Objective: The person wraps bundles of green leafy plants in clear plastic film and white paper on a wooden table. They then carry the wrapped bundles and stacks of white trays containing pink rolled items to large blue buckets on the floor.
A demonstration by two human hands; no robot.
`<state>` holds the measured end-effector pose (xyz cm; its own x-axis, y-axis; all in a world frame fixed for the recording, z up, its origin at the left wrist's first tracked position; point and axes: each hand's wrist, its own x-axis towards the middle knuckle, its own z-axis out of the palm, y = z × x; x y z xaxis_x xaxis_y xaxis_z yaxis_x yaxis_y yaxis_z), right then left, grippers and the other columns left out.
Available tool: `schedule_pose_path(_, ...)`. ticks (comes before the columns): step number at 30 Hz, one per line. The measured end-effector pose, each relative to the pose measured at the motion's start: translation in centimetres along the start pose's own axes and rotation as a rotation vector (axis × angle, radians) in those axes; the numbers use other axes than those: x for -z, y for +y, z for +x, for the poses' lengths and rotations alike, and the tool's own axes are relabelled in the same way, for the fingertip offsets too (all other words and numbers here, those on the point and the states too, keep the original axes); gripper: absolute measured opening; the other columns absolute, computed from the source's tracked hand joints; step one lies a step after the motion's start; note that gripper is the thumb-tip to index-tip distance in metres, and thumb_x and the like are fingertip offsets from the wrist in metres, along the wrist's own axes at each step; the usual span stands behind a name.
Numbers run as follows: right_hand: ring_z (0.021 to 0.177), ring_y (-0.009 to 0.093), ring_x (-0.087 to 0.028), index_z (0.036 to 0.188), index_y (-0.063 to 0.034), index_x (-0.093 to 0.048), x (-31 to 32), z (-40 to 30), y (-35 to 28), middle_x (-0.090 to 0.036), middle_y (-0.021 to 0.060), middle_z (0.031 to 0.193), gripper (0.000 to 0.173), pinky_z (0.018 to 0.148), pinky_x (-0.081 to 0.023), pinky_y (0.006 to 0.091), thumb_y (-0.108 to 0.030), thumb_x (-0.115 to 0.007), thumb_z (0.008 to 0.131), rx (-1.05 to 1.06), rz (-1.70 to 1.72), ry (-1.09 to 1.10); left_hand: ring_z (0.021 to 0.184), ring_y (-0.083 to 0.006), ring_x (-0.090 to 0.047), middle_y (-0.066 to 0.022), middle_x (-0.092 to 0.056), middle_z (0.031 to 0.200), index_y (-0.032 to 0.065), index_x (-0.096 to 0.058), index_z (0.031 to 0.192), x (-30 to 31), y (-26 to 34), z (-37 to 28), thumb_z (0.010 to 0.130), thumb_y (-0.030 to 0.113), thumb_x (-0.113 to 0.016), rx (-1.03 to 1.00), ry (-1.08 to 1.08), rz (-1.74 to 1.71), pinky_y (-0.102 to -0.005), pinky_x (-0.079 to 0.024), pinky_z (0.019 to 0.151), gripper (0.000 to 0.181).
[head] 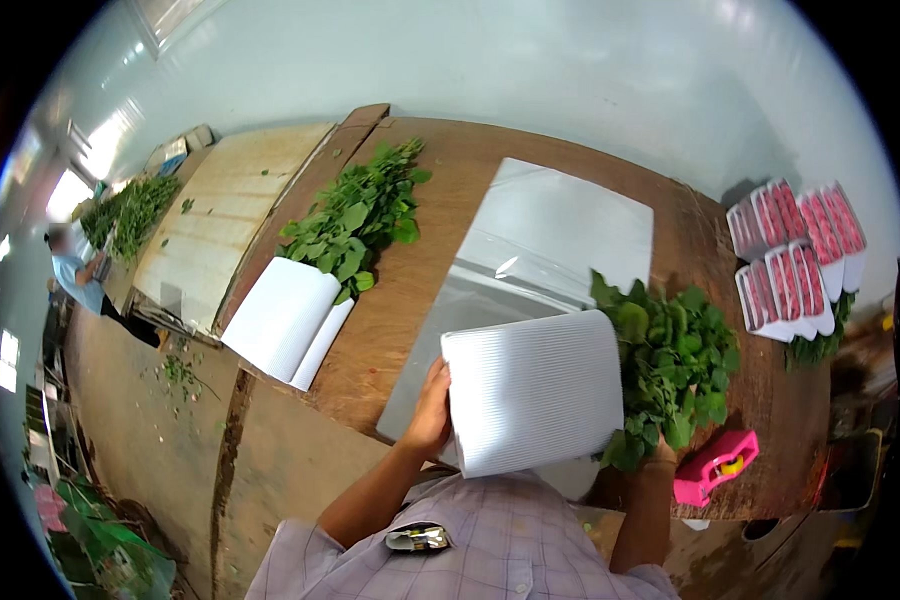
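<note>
A bundle with green leaves [671,352] sticks out to the right of a white corrugated wrap [536,390] in front of my body. My left hand [433,409] grips the wrap's left edge. Under the leaves at the right, my right hand [661,450] is mostly hidden, so its hold cannot be told. Clear plastic film [514,262] and a pale sheet [570,202] lie on the wooden table beneath. A pink tape dispenser [712,469] with yellow tape stands close to my right hand.
Another leafy bunch [356,217] lies at the left by a folded white corrugated sheet [281,319]. Wrapped bundles of pink-red flowers [795,262] are stacked at the right. A pale board [232,217] covers the table farther left, where a person [79,277] stands by more greenery [131,217].
</note>
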<state>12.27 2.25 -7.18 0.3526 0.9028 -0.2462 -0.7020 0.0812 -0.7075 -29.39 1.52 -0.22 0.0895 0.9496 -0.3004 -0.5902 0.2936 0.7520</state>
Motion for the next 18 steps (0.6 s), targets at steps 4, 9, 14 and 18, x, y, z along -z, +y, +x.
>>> schedule_pose_path(4, 0.117, 0.026, -0.056, 0.135, -0.0069, -0.050, -4.2, 0.3, -1.9, -0.056, 0.0099, 0.131, 0.049, 0.096, -0.048, 0.0398, -0.035, -0.055, 0.096, 0.051, -0.009, -0.081, 0.126, -0.0217, -0.046, -0.0146, -0.046, 0.139, 0.0021, -0.030, 0.147, -0.3, 3.9, 6.5, 0.097, 0.039, -0.048, 0.015, 0.004, 0.082, -0.0308, -0.037, 0.103, 0.065)
schedule_pose_path(9, 0.120, 0.028, -0.054, 0.136, -0.0064, -0.049, -9.4, -0.2, -0.4, -0.054, 0.0105, 0.134, 0.052, 0.102, -0.043, 0.0431, -0.038, -0.055, 0.095, 0.098, -0.062, -0.028, 0.126, -0.0246, -0.046, -0.0186, -0.045, 0.141, -0.0006, -0.029, 0.148, 0.9, 7.3, 16.5, 0.093, 0.047, -0.051, 0.024, -0.099, 0.170, -0.0324, -0.037, 0.104, 0.075)
schedule_pose_path(14, 0.120, 0.029, -0.053, 0.134, -0.0065, -0.050, -7.2, 2.1, 2.4, -0.054, 0.0095, 0.134, 0.050, 0.102, -0.043, 0.0430, -0.035, -0.056, 0.094, 0.093, -0.036, 0.019, 0.125, -0.0262, -0.048, -0.0210, -0.045, 0.141, -0.0030, -0.029, 0.147, 2.2, 7.9, 21.2, 0.091, 0.053, -0.053, 0.102, -0.149, 0.222, -0.0339, -0.038, 0.104, 0.083)
schedule_pose_path(18, 0.117, 0.032, -0.054, 0.134, -0.0057, -0.050, -1.9, 2.4, 3.5, -0.052, 0.0120, 0.135, 0.049, 0.101, -0.044, 0.0448, -0.036, -0.053, 0.095, 0.180, -0.027, 0.015, 0.126, -0.0277, -0.047, -0.0249, -0.044, 0.141, -0.0046, -0.029, 0.146, 2.2, 5.5, 19.8, 0.090, 0.049, -0.057, 0.109, -0.068, 0.255, -0.0341, -0.039, 0.103, 0.083)
